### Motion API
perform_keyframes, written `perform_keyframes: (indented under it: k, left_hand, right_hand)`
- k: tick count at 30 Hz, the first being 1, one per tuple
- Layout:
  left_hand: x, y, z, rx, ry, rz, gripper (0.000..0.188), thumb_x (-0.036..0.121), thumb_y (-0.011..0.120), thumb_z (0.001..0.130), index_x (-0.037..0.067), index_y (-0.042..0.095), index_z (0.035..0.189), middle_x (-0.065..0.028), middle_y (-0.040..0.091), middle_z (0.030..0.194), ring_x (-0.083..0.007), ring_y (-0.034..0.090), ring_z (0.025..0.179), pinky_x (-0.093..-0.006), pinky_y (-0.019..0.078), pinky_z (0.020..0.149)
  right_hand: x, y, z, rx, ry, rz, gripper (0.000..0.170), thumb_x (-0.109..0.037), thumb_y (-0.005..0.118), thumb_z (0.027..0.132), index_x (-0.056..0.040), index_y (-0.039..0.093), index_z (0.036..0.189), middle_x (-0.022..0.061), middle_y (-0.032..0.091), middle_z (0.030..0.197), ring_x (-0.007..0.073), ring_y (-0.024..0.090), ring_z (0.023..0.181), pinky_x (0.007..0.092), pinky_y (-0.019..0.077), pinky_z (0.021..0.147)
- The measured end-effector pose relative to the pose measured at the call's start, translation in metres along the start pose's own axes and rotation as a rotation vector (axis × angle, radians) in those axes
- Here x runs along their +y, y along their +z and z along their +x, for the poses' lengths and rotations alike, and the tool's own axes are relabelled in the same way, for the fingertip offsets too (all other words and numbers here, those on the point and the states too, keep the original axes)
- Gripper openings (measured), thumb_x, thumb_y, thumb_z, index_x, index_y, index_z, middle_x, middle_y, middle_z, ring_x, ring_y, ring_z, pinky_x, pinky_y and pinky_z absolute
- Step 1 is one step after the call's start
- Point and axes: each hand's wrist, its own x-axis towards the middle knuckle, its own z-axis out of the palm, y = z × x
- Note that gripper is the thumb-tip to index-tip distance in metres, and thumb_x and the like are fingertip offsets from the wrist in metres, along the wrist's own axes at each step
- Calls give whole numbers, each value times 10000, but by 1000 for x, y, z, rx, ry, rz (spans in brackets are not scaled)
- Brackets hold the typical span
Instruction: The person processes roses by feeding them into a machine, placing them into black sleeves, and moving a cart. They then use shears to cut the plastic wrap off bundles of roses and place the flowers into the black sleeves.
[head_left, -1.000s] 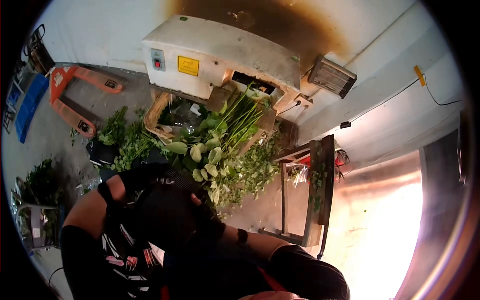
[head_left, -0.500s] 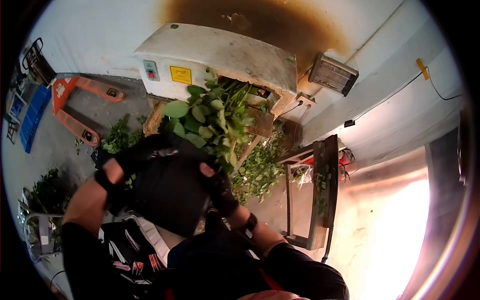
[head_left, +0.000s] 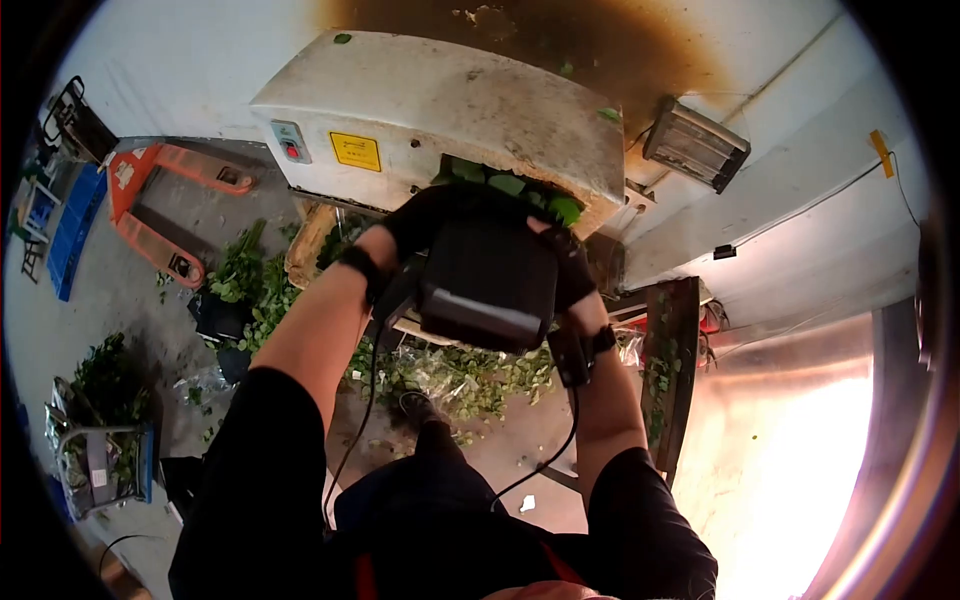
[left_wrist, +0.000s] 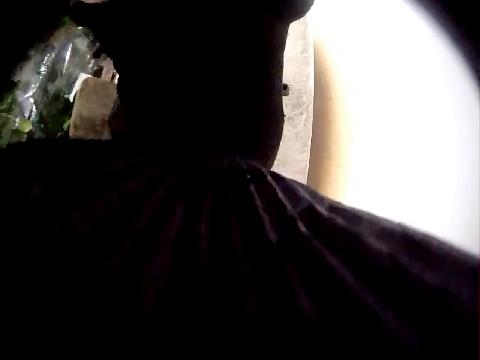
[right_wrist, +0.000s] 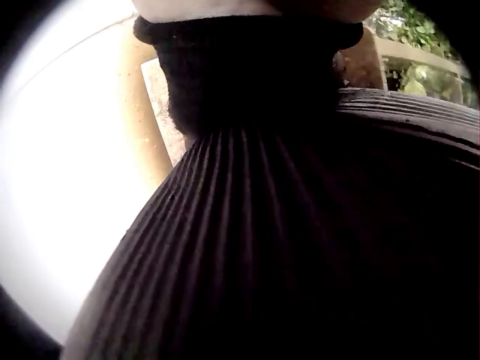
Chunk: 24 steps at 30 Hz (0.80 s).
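Note:
In the head view I hold a black box-shaped thing [head_left: 488, 275] in front of the white machine [head_left: 450, 95], its pale-edged bottom side facing me. My left hand [head_left: 432, 212], in a black glove, grips its far left edge. On its right side is my right hand [head_left: 568, 265], gloved too, with a bare thumb tip at the top corner. Green leaves [head_left: 507, 183] fill the machine's opening just beyond the box. Dark ribbed fabric [right_wrist: 225, 217] takes up most of the right wrist view, and the left wrist view is nearly all black.
Leafy cuttings [head_left: 480, 375] and clear plastic litter the floor below. An orange pallet jack [head_left: 140, 215] stands at left, near a cart of greenery [head_left: 110, 450]. A wooden bench frame [head_left: 672, 350] is at right, and a heater [head_left: 698, 143] hangs on the wall.
The black box-shaped thing has risen from my lap to the machine's opening with both hands. The leafy stems that stuck out toward me have gone into the opening, leaving only leaves showing.

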Motion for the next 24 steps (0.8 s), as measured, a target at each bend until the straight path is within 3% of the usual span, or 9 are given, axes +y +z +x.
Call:
perform_keyframes:
  k: [4, 6, 8, 10, 12, 15, 18, 22, 24]
  left_hand:
    - [-15, -39, 47, -160, -23, -144, 377, 236, 551, 913, 12, 534, 1216, -111, 596, 1159, -186, 565, 1048, -323, 439, 934]
    - [-39, -44, 57, -282, -36, -396, 367, 228, 532, 925, 7, 532, 1217, -112, 592, 1168, -185, 557, 1070, -323, 427, 949]
    - [-52, -14, 32, -117, 278, 691, 335, 200, 517, 935, 9, 547, 1208, -112, 590, 1179, -184, 548, 1090, -321, 413, 964]
    - [-84, 0, -7, -77, -20, 357, 328, 191, 532, 925, 8, 562, 1196, -105, 588, 1188, -184, 535, 1112, -322, 390, 984]
    - [-102, 14, -52, -97, 127, 471, 331, 190, 551, 916, 11, 568, 1194, -92, 598, 1179, -170, 546, 1086, -316, 403, 969]
    - [-124, 14, -97, 49, -152, 144, 324, 227, 546, 916, 34, 585, 1173, -94, 632, 1112, -174, 587, 1012, -329, 451, 896]
    - [-123, -2, -118, 53, -18, 691, 315, 280, 538, 914, 61, 608, 1129, -123, 654, 1019, -207, 620, 925, -359, 482, 816]
    - [-129, -7, -186, 235, 203, 741, 336, 325, 591, 836, 48, 626, 1023, -167, 642, 908, -314, 615, 806, -413, 478, 736]
    - [-133, -7, -247, 313, 67, 760, 315, 309, 605, 804, 38, 622, 963, -184, 633, 875, -354, 600, 803, -432, 467, 716]
  right_hand:
    - [-28, 15, 11, -73, -179, -146, 291, -215, 657, 822, -17, 638, 1035, 78, 645, 942, 143, 609, 831, 284, 498, 751]
    - [-39, 24, -13, -61, -67, -77, 320, -225, 639, 837, 2, 626, 1062, 98, 647, 971, 144, 610, 869, 296, 500, 772]
    - [-9, -14, -27, -59, -215, -410, 368, -234, 605, 866, 23, 592, 1129, 127, 640, 1032, 156, 601, 945, 303, 490, 818]
    - [22, -18, -65, 23, -288, -520, 374, -224, 597, 880, 22, 579, 1161, 130, 627, 1086, 182, 581, 1008, 309, 462, 871]
    - [46, 4, -102, 117, -333, -689, 365, -216, 595, 884, 10, 581, 1170, 109, 616, 1122, 197, 553, 1063, 313, 426, 918]
    - [90, -2, -128, 58, -137, -563, 437, -248, 619, 860, 0, 540, 1210, 62, 553, 1190, 191, 517, 1070, 328, 380, 963]
    - [91, 38, -140, 55, -55, -461, 430, -273, 614, 870, -3, 541, 1197, 57, 552, 1169, 185, 521, 1054, 320, 388, 950]
    - [165, 35, -155, -88, 111, -415, 457, -392, 569, 897, -10, 568, 1148, 44, 573, 1094, 157, 527, 975, 284, 421, 869]
    - [201, 52, -182, -165, 294, -428, 484, -431, 537, 912, 0, 560, 1131, 47, 572, 1061, 145, 528, 931, 277, 442, 820]
